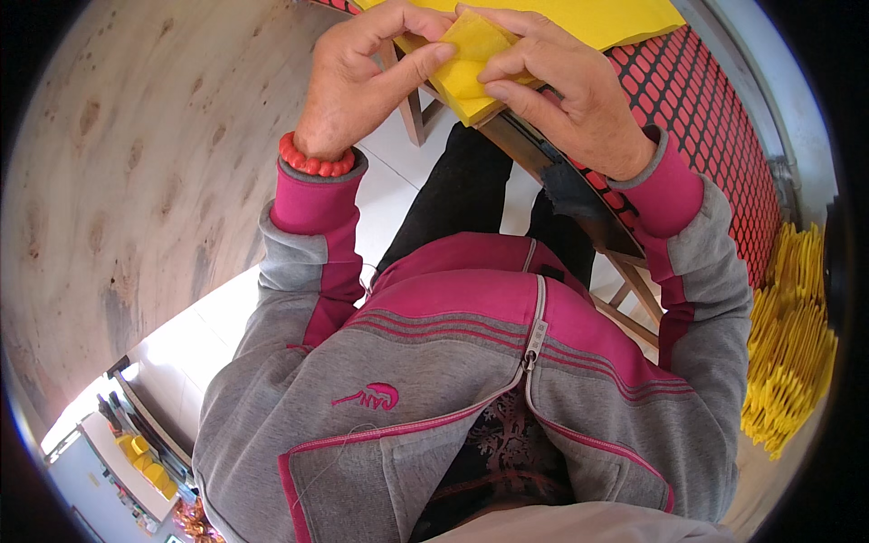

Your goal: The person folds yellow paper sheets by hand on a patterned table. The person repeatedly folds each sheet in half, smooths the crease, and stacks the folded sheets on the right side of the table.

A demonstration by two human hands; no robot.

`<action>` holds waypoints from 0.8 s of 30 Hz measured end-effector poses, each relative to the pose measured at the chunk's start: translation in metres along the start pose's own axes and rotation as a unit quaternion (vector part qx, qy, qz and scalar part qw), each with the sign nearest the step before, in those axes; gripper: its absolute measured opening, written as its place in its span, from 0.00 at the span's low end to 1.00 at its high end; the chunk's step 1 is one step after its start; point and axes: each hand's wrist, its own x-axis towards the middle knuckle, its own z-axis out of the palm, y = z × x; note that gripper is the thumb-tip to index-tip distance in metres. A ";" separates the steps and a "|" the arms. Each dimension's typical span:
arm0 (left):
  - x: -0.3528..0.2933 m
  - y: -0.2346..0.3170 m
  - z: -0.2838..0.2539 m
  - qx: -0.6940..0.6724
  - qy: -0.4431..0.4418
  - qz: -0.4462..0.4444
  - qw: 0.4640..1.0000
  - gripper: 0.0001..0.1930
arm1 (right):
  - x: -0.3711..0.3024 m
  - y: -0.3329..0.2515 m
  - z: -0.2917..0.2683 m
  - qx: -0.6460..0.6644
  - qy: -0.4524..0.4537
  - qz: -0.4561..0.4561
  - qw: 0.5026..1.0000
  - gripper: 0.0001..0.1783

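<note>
Folding looks to be the step in hand: a yellow paper, its layers partly doubled over, is at the top centre of the frame. The left hand pinches its left edge between thumb and finger; the right hand has thumb and fingers closed on its right side. Yellow sheets lie on the red cover behind. The next move seems to call for holding the layers even while the thumbs press the crease flat.
</note>
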 end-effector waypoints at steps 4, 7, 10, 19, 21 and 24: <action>-0.002 -0.003 0.002 -0.031 0.029 -0.019 0.999 0.04 | 0.000 -0.002 0.001 0.029 0.007 -0.002 1.000 0.07; -0.002 -0.007 0.002 -0.063 0.023 0.002 0.998 0.04 | -0.002 -0.006 0.000 0.039 -0.010 0.101 0.994 0.08; -0.003 -0.007 -0.002 -0.044 0.018 0.015 0.999 0.06 | -0.003 -0.006 0.001 0.031 0.018 0.062 0.997 0.09; -0.002 0.001 0.001 0.075 -0.033 0.079 0.994 0.05 | -0.004 -0.003 0.003 0.054 0.071 0.038 0.995 0.13; -0.002 0.000 0.003 0.017 -0.011 0.048 0.999 0.05 | -0.003 -0.001 0.001 0.053 0.065 0.028 0.996 0.14; -0.003 -0.003 0.004 -0.017 -0.001 0.023 1.000 0.05 | -0.001 0.003 0.000 0.046 0.053 -0.031 0.997 0.13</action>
